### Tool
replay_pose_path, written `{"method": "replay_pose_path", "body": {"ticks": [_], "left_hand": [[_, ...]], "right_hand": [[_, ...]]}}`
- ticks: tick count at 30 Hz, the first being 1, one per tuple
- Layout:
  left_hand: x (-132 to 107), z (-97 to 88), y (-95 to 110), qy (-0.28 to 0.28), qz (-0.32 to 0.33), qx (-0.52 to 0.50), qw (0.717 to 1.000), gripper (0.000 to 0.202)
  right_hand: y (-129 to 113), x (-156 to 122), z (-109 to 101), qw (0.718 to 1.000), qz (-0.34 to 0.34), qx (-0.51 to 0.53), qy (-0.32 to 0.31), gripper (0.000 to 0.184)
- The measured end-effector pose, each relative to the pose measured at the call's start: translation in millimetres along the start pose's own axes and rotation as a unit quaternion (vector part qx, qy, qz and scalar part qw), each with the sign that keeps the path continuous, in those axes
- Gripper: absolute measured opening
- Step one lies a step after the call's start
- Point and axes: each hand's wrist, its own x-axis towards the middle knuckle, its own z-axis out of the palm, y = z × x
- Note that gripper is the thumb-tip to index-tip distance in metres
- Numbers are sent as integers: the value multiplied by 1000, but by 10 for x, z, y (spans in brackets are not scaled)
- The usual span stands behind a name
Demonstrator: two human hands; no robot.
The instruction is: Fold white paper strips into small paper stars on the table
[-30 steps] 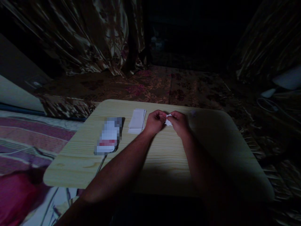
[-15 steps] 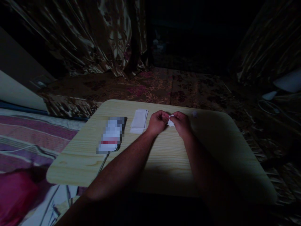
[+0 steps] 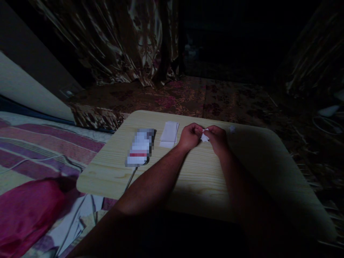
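Observation:
A small piece of folded white paper [image 3: 205, 136] is pinched between my two hands over the far half of the wooden table [image 3: 193, 175]. My left hand [image 3: 190, 136] grips its left side with curled fingers. On its other side my right hand [image 3: 217, 137] is closed, thumb across the paper. The paper's exact shape is partly hidden by the fingers. Left of my left hand lies a stack of white paper strips [image 3: 169, 133]. Just beyond my right hand is a small whitish object [image 3: 232, 129], too dim to make out.
A phone [image 3: 140, 147], its screen blurred out, lies on the table's left with a cable [image 3: 131, 177] running towards me. A bed with a striped cover [image 3: 53, 143] and a pink bag [image 3: 32, 215] is at the left. Patterned curtains [image 3: 145, 43] hang behind the table.
The whole view has shifted, so the table and hands appear further right. Both hands keep hold of the small white paper, with little change in their grip.

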Motion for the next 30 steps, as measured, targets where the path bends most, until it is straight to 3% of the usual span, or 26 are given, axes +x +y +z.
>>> {"method": "replay_pose_path", "body": {"ticks": [13,20,30], "left_hand": [[-27,-16,24,9,-1,-18,1000,11],[-18,-6,-14,6,5,-9,1000,10],[-18,19,-48,18,-10,-37,999,10]], "right_hand": [[-25,4,21,1000,-8,18,-16,16],[-115,-31,0,999,-5,-33,-2,17],[-36,-22,-80,993,-32,-109,-17,18]]}}
